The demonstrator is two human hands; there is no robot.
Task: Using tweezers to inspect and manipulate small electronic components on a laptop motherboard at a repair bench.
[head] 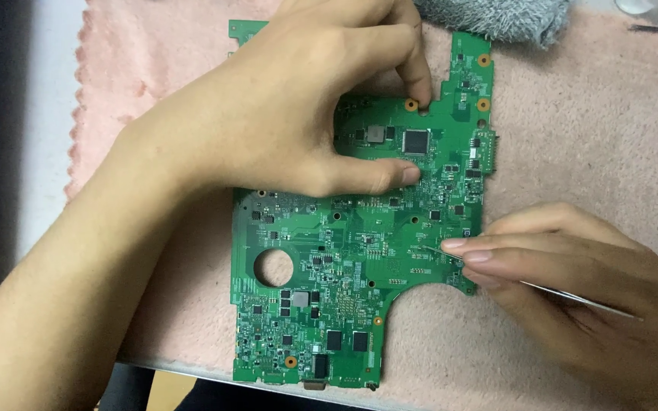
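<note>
Head view, middle of the pink fleecy cloth (573,152) spread on the table: a green printed circuit board (344,266) lies flat, component side up, its lower edge close to the near edge of the table. Left hand (283,114) is spread wide over the board's upper half, holding nothing; forefinger tip pressed by a brass-ringed screw hole, thumb flat near the square black chip (416,141). Right hand (573,289) comes in from the right edge, fingers pinched narrow round a thin silver metal tool (573,298) — tweezers or probe, cannot tell which. Tool tip rests on the board near its right edge, among small parts. Grey fluffy cloth (496,19) at the far edge, apart from the board.

Step in hand, as judged: fine work at one small part, board steadied. Next move calls for a firm left hand and a light, exact tip.
</note>
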